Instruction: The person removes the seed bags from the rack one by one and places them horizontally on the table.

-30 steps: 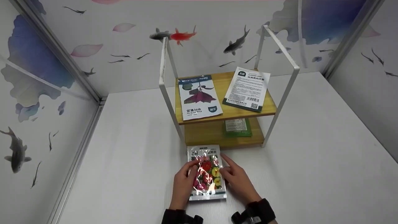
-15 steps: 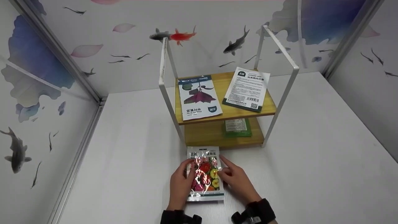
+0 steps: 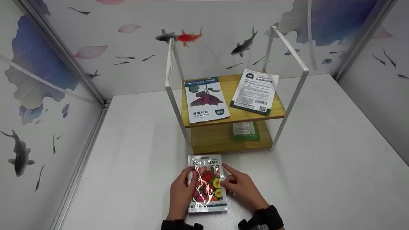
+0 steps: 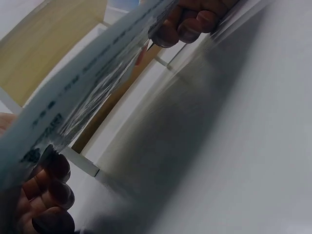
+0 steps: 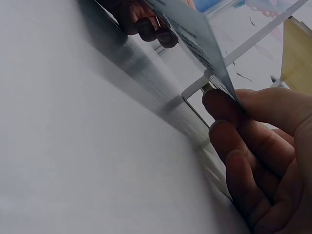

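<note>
A shiny seed packet (image 3: pixel 207 188) with red, pink and yellow flowers lies between my two hands, in front of a small two-tier shelf (image 3: pixel 236 116). My left hand (image 3: pixel 181 191) grips its left edge, thumb over the printed front and fingers curled beneath. On the opposite edge, my right hand (image 3: pixel 244 188) pinches the packet between thumb and fingers, its index finger reaching along the upper side. Both wrist views show the packet (image 4: pixel 83 78) raised off the white surface. In the right wrist view, thumb and fingers (image 5: pixel 226 139) meet at the packet's edge.
On the upper tier are a packet with a purple leaf picture (image 3: pixel 206 100) and a packet showing its printed back (image 3: pixel 255 91). A green packet (image 3: pixel 245 131) sits on the lower tier. White metal posts (image 3: pixel 290 105) frame the shelf. Fish-patterned walls (image 3: pixel 217 54) enclose the white table (image 3: pixel 137 159).
The seed packet has come toward me and slightly left, away from the shelf's front edge. Both hands moved with it, the left one further. The packets on the shelf stay put.
</note>
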Demonstrator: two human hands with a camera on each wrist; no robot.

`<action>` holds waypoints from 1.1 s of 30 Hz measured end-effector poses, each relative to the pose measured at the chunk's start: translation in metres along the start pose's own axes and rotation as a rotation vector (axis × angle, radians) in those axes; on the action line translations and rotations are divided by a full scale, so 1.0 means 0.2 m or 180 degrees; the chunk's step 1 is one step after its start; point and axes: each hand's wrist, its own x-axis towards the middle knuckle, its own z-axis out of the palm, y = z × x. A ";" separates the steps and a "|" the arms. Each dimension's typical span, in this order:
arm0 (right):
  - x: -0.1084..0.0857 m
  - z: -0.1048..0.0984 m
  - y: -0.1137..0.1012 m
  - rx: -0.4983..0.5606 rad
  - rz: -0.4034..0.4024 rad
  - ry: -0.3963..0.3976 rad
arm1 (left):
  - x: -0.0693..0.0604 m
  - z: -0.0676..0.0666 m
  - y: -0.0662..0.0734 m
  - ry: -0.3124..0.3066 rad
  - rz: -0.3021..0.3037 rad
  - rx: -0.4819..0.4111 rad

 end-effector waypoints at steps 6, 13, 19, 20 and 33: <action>0.00 0.02 -0.01 -0.0160 -0.0075 0.0003 | -0.01 -0.01 -0.02 0.0118 0.0097 0.0068; 0.01 0.05 -0.01 -0.0333 -0.0153 -0.0026 | -0.01 -0.03 -0.04 0.0264 0.0297 0.0347; 0.03 0.09 -0.02 -0.0651 -0.0424 -0.0075 | -0.02 -0.08 -0.07 0.0417 0.0517 0.0533; 0.03 0.10 -0.03 -0.0697 -0.0440 -0.0075 | -0.02 -0.08 -0.08 0.0441 0.0530 0.0555; 0.08 0.17 -0.08 -0.0680 -0.0167 -0.0166 | -0.01 -0.12 -0.10 0.0472 0.0070 0.0715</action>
